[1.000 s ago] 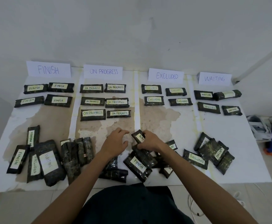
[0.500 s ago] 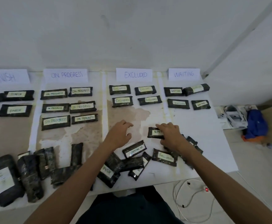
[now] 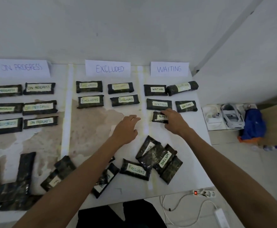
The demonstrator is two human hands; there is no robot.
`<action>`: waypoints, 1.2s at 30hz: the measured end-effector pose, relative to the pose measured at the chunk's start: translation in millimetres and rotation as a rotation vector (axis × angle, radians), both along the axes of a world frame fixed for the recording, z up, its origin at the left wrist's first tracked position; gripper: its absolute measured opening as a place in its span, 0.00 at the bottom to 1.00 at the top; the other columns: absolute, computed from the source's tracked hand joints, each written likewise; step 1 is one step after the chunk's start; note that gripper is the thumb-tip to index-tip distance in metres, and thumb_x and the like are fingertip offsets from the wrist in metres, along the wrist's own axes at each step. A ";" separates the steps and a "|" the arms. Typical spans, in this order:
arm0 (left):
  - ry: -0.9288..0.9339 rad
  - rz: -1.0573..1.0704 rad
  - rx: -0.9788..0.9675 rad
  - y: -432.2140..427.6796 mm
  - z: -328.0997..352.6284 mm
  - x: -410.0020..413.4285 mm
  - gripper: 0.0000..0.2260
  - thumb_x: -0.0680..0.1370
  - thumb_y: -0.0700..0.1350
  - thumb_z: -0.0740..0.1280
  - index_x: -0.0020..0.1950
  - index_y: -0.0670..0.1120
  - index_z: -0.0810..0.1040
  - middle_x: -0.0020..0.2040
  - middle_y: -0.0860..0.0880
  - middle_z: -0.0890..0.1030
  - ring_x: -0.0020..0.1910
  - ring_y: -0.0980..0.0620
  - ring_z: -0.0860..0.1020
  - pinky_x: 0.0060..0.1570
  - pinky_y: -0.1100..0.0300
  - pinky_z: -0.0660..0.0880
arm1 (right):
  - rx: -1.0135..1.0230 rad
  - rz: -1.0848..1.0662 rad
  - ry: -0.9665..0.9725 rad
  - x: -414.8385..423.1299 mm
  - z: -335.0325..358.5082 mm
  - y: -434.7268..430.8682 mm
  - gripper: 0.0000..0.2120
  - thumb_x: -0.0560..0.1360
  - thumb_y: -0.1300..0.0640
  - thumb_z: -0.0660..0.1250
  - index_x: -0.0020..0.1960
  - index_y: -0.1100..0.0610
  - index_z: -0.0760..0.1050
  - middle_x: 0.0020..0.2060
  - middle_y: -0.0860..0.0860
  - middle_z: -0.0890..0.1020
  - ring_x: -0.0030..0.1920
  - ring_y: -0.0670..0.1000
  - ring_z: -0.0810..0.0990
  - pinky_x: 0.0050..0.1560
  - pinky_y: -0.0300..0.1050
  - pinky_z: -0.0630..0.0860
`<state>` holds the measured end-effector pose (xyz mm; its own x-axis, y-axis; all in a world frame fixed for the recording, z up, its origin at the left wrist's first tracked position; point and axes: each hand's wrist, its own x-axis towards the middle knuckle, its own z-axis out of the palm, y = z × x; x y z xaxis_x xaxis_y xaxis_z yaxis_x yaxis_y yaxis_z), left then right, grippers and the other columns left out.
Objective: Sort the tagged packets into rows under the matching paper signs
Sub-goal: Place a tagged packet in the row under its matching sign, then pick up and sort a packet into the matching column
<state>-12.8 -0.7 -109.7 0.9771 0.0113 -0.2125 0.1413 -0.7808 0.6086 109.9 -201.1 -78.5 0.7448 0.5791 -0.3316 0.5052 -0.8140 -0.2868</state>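
WAITING packet [image 3: 159, 117] starting a third row under the WAITING sign [image 3: 169, 69], just below four sorted ones, pinched at its right end by the right hand [image 3: 174, 122]. Loosely spread and holding nothing, the left hand [image 3: 126, 129]. Roughly halfway, judging by the jumbled pile [image 3: 152, 162] left to sort.

From where I stand, the widest bare stretch of the stained white tabletop [image 3: 91, 129] lies mid-table, below the two rows of dark wrapped packets tagged EXCLUDED [image 3: 90, 101]. The left hand [image 3: 126, 129] hangs over its right end. Farther right, the rows of WAITING packets [image 3: 159, 104] fill the far end. Just below them the right hand [image 3: 174, 122] grips a dark WAITING-tagged packet [image 3: 159, 117], with bare table beside it towards the right edge. A loose heap of dark packets [image 3: 157, 160] blocks the near right, and another jumble of packets [image 3: 26, 175] crowds the near left.
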 end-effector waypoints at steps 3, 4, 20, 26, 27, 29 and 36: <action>0.005 -0.015 0.019 -15.7 -12.1 13.8 0.25 0.75 0.39 0.63 0.72 0.44 0.64 0.73 0.44 0.63 0.71 0.44 0.62 0.67 0.51 0.65 | 0.034 0.031 0.030 16.0 -16.7 -7.9 0.27 0.68 0.69 0.67 0.67 0.65 0.69 0.61 0.62 0.74 0.61 0.61 0.73 0.63 0.49 0.69; 0.007 -0.020 0.025 -20.0 -16.0 16.8 0.25 0.75 0.39 0.62 0.72 0.44 0.63 0.73 0.44 0.63 0.71 0.44 0.61 0.68 0.50 0.64 | 0.039 0.044 0.030 18.9 -21.8 -10.0 0.27 0.68 0.69 0.67 0.67 0.65 0.69 0.60 0.62 0.74 0.61 0.61 0.73 0.63 0.50 0.69; 0.018 0.053 -0.004 -42.2 -15.7 -18.8 0.24 0.73 0.39 0.65 0.70 0.43 0.67 0.68 0.41 0.69 0.66 0.41 0.66 0.64 0.47 0.68 | 0.082 0.368 -0.077 -50.9 2.6 -16.3 0.27 0.67 0.66 0.69 0.66 0.58 0.72 0.65 0.61 0.73 0.64 0.61 0.71 0.64 0.56 0.68; 0.039 0.116 -0.046 -50.1 -14.4 -50.8 0.23 0.74 0.40 0.65 0.69 0.43 0.68 0.66 0.43 0.70 0.64 0.43 0.67 0.64 0.51 0.68 | -0.056 0.681 -0.019 -103.9 -9.0 -29.7 0.29 0.60 0.62 0.74 0.60 0.54 0.75 0.55 0.56 0.77 0.53 0.59 0.75 0.48 0.50 0.75; 0.041 0.124 -0.051 -50.4 -13.8 -54.7 0.22 0.74 0.40 0.65 0.69 0.43 0.68 0.66 0.43 0.70 0.64 0.43 0.67 0.64 0.52 0.68 | -0.062 0.685 -0.069 -105.1 -11.8 -30.5 0.28 0.58 0.63 0.75 0.58 0.53 0.77 0.52 0.55 0.79 0.50 0.58 0.77 0.45 0.47 0.75; 0.047 0.144 -0.071 -50.8 -11.6 -60.7 0.22 0.75 0.41 0.64 0.69 0.44 0.68 0.65 0.44 0.70 0.64 0.45 0.67 0.63 0.55 0.67 | -0.060 0.686 -0.122 -104.3 -15.6 -29.6 0.28 0.58 0.63 0.75 0.57 0.53 0.77 0.50 0.54 0.79 0.49 0.57 0.78 0.42 0.45 0.75; 0.073 0.392 -0.351 -48.2 10.3 -73.6 0.17 0.77 0.42 0.64 0.66 0.47 0.70 0.61 0.49 0.74 0.57 0.53 0.72 0.55 0.61 0.68 | 0.114 0.332 0.213 -87.8 3.9 -27.9 0.18 0.71 0.63 0.65 0.60 0.57 0.75 0.54 0.54 0.80 0.53 0.55 0.77 0.53 0.50 0.74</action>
